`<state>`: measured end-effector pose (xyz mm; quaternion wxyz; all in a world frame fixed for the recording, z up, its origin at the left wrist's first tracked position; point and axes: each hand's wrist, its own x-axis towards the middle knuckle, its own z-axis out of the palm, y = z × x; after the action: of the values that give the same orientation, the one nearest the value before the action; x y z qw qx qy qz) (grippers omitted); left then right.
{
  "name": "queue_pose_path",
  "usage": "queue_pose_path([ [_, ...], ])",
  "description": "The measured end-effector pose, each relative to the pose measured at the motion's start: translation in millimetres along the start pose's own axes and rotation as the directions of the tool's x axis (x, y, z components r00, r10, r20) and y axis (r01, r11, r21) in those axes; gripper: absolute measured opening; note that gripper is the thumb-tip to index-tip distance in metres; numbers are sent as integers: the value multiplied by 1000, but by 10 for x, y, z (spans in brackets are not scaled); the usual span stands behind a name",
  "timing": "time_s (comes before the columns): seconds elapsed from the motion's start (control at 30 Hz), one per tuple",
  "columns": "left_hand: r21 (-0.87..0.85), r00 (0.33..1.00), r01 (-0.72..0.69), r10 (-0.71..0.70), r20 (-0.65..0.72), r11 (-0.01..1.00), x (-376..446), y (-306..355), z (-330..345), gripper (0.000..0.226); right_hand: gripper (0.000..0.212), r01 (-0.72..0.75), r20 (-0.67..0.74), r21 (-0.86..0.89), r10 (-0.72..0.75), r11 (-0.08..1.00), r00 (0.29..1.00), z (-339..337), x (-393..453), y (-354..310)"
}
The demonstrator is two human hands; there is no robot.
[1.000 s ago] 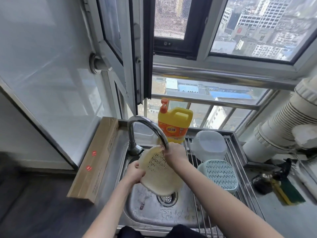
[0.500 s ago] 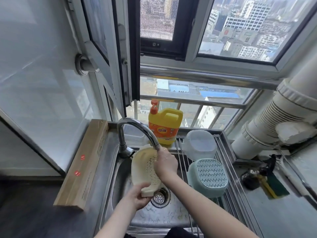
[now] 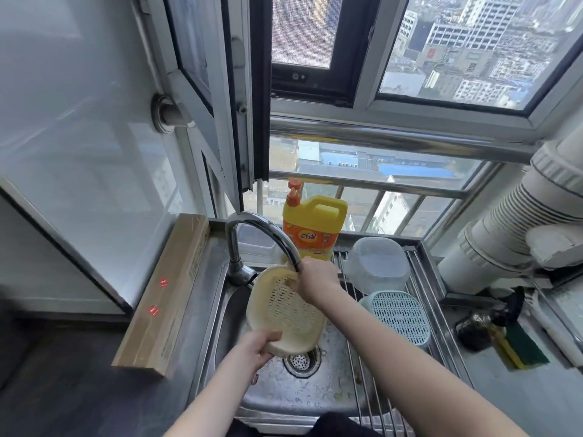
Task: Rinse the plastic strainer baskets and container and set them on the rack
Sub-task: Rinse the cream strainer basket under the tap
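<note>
A cream plastic strainer basket (image 3: 284, 307) is tilted over the steel sink (image 3: 296, 386), its hollow side facing me under the faucet (image 3: 268, 234) spout. My left hand (image 3: 257, 343) grips its near rim from below. My right hand (image 3: 315, 279) holds its far rim beside the spout tip. On the metal rack (image 3: 356, 367) to the right, a teal strainer basket (image 3: 399, 316) lies upside down, and a clear plastic container (image 3: 377, 264) stands behind it.
A yellow detergent bottle (image 3: 312, 228) stands behind the sink by the window. A long cardboard box (image 3: 164, 301) lies along the sink's left edge. A green-yellow sponge (image 3: 520, 348) and a dark scrubber (image 3: 473, 329) lie on the counter right of the rack, below a wide white pipe (image 3: 517, 228).
The cream basket has turned from edge-on to hollow side facing me. My left hand slid to its near rim; my right hand stayed at the far rim by the spout.
</note>
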<state>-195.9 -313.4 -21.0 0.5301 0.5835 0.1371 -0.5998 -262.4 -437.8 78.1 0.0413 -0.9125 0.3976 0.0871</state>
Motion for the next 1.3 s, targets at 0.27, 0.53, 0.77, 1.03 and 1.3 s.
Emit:
queue_pose_path([
  [0.27, 273, 972, -221, 235, -19, 936, -31, 57, -32, 55, 32, -21, 37, -2, 21, 1000, 999, 47, -3, 91],
  [0.53, 356, 936, -341, 348, 47, 870, -57, 239, -80, 39, 24, -270, 107, 326, 248, 906, 963, 151, -76, 298],
  [0.77, 16, 986, -21, 18, 166, 1000, 15, 97, 118, 39, 22, -398, 160, 630, 391, 667, 907, 332, -219, 422],
  [1.03, 290, 990, -96, 60, 129, 952, 88, 39, 310, 44, 20, -414, 154, 746, 470, 522, 869, 474, -479, 700],
  [1.3, 894, 898, -311, 409, 164, 323, 15, 262, 541, 34, 36, -518, 155, 524, 522, 676, 839, 437, -422, 796],
])
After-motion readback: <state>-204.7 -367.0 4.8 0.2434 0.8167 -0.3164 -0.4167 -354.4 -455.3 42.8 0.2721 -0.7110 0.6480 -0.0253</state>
